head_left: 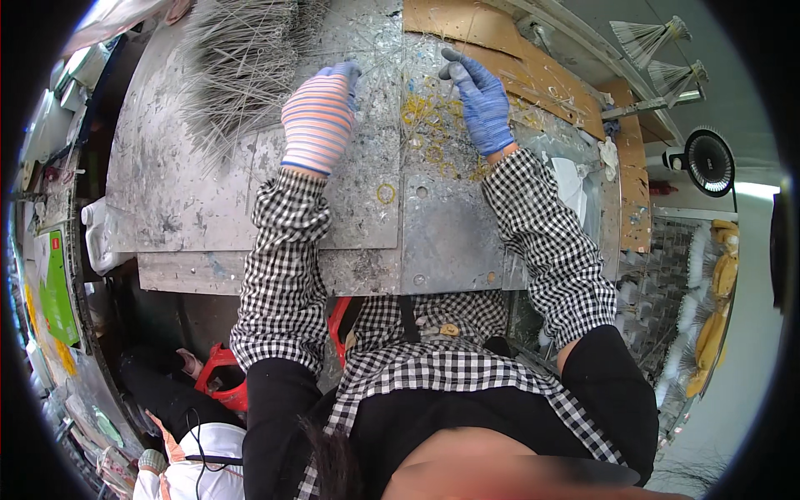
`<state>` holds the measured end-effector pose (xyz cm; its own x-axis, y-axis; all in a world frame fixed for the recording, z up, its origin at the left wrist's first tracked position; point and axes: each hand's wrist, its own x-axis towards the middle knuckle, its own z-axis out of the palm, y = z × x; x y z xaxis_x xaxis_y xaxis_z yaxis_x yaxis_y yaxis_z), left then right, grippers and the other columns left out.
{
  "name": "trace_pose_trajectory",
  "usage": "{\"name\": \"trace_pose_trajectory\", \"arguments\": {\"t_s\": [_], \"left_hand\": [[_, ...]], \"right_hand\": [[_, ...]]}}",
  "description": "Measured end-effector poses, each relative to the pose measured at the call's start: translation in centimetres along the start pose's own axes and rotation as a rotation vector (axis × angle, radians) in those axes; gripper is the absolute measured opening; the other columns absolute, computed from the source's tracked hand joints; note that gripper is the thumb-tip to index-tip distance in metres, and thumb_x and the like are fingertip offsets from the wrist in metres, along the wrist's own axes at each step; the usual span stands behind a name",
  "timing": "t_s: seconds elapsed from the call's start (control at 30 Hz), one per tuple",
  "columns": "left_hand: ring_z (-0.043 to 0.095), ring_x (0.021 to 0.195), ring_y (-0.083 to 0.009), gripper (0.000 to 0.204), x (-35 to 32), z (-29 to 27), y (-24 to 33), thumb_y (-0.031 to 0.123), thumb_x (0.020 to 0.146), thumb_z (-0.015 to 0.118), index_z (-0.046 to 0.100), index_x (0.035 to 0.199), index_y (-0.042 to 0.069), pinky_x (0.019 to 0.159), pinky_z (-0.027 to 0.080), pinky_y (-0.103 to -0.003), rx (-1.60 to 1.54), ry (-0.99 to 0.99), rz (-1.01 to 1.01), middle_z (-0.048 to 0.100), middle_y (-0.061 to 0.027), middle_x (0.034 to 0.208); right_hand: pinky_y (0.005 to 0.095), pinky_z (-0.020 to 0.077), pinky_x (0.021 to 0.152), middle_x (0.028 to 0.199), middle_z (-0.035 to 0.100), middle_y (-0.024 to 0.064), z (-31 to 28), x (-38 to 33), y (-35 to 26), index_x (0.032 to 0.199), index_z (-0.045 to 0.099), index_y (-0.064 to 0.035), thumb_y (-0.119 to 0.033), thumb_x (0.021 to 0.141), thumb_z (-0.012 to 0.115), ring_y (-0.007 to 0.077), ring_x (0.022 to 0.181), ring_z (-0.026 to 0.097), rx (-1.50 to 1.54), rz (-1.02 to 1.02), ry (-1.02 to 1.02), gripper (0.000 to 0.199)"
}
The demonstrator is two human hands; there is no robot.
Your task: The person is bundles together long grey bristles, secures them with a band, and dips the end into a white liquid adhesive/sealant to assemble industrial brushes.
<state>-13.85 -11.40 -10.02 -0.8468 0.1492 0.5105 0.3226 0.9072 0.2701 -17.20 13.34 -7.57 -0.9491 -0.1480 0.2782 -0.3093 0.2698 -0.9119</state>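
My left hand (pixel 318 118) curls, wires (pixel 242 71) leftward; my right hand (pixel 482 100) pinches narrow, yellow bands (pixel 414 107) beside it; can't tell what's held

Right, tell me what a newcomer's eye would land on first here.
Probably the big bristling heap of thin grey wires at the worktable's upper left. Next come the gloves just right of it: orange, white and blue stripes on the left hand, blue on the right hand. Yellow bits lie scattered between the hands, and a black round fan stands out at far right.
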Motion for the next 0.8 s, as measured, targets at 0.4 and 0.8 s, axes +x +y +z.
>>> {"name": "trace_pose_trajectory", "arguments": {"t_s": [0.4,0.8], "left_hand": [[0.055,0.076,-0.0091,0.033,-1.9,-0.1,2.1,0.033,0.106,0.046,0.063,0.098,0.005,0.064,0.046,-0.025,-1.284,0.163,-0.543,0.058,-0.0005,0.082],[0.068,0.095,-0.0217,0.043,-3.7,3.5,3.5,0.028,0.102,0.053,0.049,0.134,0.000,0.076,0.060,-0.034,-2.008,-0.368,-0.416,0.068,-0.0127,0.108]], "right_hand": [[0.0376,0.0497,0.069,0.077,0.065,0.0115,3.3,-2.2,-3.4,0.108,0.071,-0.0059,-0.025,0.097,0.062,0.0273,0.070,0.062,-0.503,-0.402,-0.317,0.024],[0.0388,0.0461,0.086,0.092,0.066,0.0039,4.0,0.2,-8.6,0.110,0.066,-0.0130,-0.015,0.085,0.070,0.0199,0.086,0.064,-0.605,-0.930,-0.702,0.025]]}}
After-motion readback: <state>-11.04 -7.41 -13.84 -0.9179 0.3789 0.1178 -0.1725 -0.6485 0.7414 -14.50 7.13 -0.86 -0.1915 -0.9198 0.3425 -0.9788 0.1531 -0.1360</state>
